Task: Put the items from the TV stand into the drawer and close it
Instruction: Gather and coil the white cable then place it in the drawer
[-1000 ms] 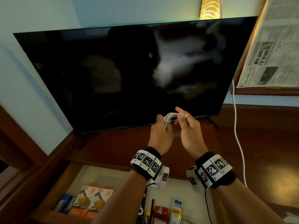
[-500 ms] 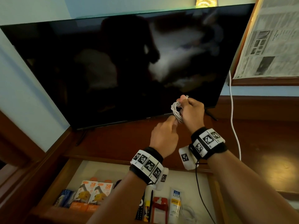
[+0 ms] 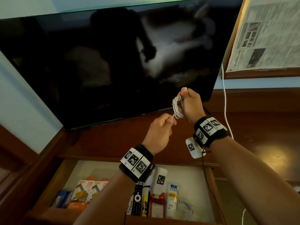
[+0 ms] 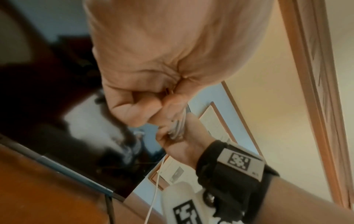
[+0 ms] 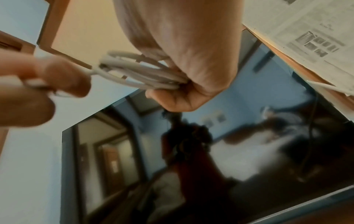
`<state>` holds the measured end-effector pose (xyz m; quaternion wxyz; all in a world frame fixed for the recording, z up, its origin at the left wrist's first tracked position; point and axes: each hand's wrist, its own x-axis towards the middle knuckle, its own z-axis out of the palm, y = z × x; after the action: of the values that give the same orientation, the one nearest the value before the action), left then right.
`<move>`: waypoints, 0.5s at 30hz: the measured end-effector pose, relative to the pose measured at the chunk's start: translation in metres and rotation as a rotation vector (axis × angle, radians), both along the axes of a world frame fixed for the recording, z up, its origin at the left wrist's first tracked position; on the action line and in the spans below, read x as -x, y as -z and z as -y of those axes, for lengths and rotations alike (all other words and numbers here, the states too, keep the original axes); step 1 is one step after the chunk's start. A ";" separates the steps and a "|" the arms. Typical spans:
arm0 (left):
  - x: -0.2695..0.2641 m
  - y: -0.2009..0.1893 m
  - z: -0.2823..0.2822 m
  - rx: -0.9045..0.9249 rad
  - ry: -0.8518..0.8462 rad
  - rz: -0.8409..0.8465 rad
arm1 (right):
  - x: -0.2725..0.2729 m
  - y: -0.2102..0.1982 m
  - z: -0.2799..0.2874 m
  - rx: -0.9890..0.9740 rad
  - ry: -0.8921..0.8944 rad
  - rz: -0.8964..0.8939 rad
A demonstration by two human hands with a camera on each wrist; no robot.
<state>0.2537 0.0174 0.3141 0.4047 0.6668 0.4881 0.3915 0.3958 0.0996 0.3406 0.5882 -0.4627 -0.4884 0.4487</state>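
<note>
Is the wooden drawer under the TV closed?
No, the wooden drawer is pulled open, showing a black remote control and a white-and-yellow tube inside.

tube [image 3: 172,198]: "Safi" | other print illegible

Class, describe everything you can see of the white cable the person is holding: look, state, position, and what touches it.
The cable is thin, white and smooth, probably plastic-coated, wound into a small coil of several loops. It hangs in the air before the dark TV's lower edge, above the wooden stand. The right hand grips the coil's upper side; the left hand, lower down, pinches the loose end leading out of the coil. The right wrist view shows white connector sleeves among the loops. Nothing else touches it.
</note>
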 end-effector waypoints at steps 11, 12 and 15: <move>0.068 0.019 -0.025 -0.040 0.094 -0.617 | -0.048 0.037 0.022 0.098 -0.496 0.398; 0.071 0.023 -0.028 -0.076 0.070 -0.725 | -0.051 0.045 0.029 0.134 -0.579 0.497; 0.067 0.047 -0.029 -0.104 0.071 -0.921 | -0.050 0.062 0.056 0.225 -0.785 0.796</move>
<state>0.1863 0.0462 0.2666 0.1249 0.8071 0.5735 0.0646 0.4456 0.0434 0.2789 0.0954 -0.4397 -0.7569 0.4740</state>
